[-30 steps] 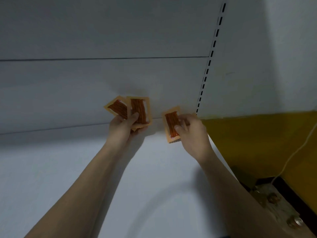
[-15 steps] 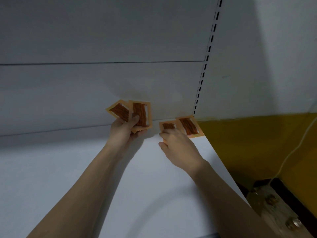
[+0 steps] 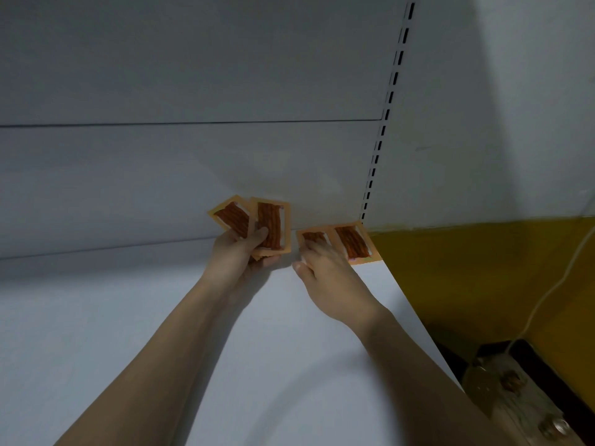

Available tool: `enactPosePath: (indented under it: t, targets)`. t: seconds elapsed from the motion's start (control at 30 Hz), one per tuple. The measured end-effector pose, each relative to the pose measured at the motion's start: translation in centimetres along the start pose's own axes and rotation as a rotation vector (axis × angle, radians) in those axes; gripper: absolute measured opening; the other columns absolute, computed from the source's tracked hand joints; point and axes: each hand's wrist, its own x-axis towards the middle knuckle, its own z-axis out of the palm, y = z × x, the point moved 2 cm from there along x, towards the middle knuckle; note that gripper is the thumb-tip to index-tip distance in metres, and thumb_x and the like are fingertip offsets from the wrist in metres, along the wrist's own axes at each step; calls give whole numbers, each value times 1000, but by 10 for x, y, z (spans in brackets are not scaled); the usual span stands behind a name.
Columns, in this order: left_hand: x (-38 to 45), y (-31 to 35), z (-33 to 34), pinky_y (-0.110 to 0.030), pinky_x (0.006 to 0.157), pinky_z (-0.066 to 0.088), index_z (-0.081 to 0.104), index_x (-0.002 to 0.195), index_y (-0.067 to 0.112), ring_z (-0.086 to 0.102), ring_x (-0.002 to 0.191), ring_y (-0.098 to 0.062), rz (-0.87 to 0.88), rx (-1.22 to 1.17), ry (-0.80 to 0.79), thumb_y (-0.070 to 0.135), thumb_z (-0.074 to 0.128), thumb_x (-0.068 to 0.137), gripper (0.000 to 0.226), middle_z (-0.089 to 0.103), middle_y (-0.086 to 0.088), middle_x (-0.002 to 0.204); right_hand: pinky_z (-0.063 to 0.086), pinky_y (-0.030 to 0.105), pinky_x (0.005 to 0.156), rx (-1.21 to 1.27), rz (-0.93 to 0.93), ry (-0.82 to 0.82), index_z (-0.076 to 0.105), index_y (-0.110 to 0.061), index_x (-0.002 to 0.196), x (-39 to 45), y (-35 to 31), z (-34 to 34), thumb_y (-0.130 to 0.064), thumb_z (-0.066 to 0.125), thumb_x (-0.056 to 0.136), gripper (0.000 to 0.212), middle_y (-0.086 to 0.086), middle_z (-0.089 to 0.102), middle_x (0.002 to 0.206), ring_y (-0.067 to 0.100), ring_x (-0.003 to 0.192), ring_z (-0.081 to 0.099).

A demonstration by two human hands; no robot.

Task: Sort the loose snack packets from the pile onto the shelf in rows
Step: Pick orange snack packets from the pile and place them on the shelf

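Observation:
My left hand (image 3: 236,255) grips two orange snack packets fanned upright, one tilted left (image 3: 231,216) and one in front of it (image 3: 273,226), just above the back of the white shelf (image 3: 154,323). Two more packets lie flat in the shelf's far right corner. My right hand (image 3: 328,275) rests its fingertips on the left of these (image 3: 311,236), hiding its lower half. The other flat packet (image 3: 353,242) lies beside it against the shelf's right edge, apart from my fingers.
A slotted upright (image 3: 386,107) rises from the shelf's back right corner against the grey back panel. Right of the shelf edge is a yellow wall (image 3: 483,268) with a white cable (image 3: 547,294), and a wooden piece with bolts (image 3: 515,397) sits below.
My right hand, which held a packet upright a second ago, has come down onto the shelf. Two packets now lie flat in the corner. My left hand has barely moved.

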Motion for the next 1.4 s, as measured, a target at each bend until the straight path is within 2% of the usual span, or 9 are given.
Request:
enactPosePath:
  t: [0.13, 0.23, 0.4, 0.63, 0.87, 1.03, 1.2, 1.3, 1.4]
  targets:
    - [-4, 2, 8, -26, 58, 60, 66, 100, -2, 71, 72, -20, -26, -30, -11, 2, 57, 98, 10, 70, -11, 81, 46, 31, 80, 414, 164, 239, 61, -14, 108, 2, -4, -15, -20, 40, 103, 22, 4, 61, 105, 18, 99, 56]
    - [-14, 2, 17, -24, 56, 59, 67, 104, -1, 73, 70, -16, -67, 15, -73, 2, 58, 97, 12, 73, -13, 86, 53, 33, 87, 719, 292, 248, 53, -20, 125, 1, -6, -16, -26, 53, 100, 26, 1, 65, 109, 13, 101, 63]
    - [-25, -1, 31, -37, 68, 63, 67, 110, -3, 75, 82, -28, -125, 11, -206, 7, 57, 100, 18, 75, -21, 97, 58, 43, 83, 745, 316, 320, 47, -26, 122, 1, -5, -13, -13, 64, 94, 36, 3, 67, 105, 18, 96, 67]
    - [-1, 14, -3, -41, 95, 55, 67, 95, 10, 71, 83, -16, 7, 114, 51, 7, 56, 100, 12, 76, -3, 88, 44, 15, 40, 808, 408, 452, 47, -17, 122, -3, 4, -29, -4, 59, 96, 32, 12, 65, 107, 20, 69, 63]
    - [8, 30, -29, -29, 73, 62, 66, 105, 8, 74, 74, -10, 83, 182, 106, -2, 64, 93, 16, 73, -5, 94, 55, 19, 54, 741, 345, 213, 50, -22, 123, 0, -13, -4, -2, 58, 96, 35, 13, 58, 113, 19, 87, 67]
    - [9, 32, -32, -33, 78, 62, 66, 110, 7, 73, 79, -14, 85, 208, 115, -1, 66, 91, 21, 73, -5, 97, 43, 38, 106, 226, 177, 226, 54, -21, 127, -4, -19, -2, -12, 62, 94, 35, -2, 48, 132, 20, 125, 47]
    - [11, 34, -34, -31, 75, 62, 67, 102, 10, 73, 80, -15, 85, 222, 122, -1, 67, 91, 15, 73, -4, 94, 39, 30, 98, -102, -33, 60, 63, -15, 116, -8, -37, -6, -10, 48, 100, 23, 1, 56, 124, 20, 118, 46]
    - [10, 35, -35, -32, 76, 62, 68, 98, 12, 73, 84, -19, 78, 238, 117, 0, 68, 90, 14, 73, -4, 94, 38, 32, 108, -223, -94, -206, 58, -12, 131, -11, -42, 5, -15, 40, 105, 32, 4, 50, 139, 22, 130, 41]
    - [9, 36, -37, -33, 76, 62, 68, 97, 12, 73, 88, -23, 61, 251, 103, 1, 69, 90, 13, 73, -8, 98, 28, 36, 116, -149, -55, -213, 46, -10, 143, -11, -41, 8, -26, 36, 107, 41, 6, 42, 150, 23, 140, 34]
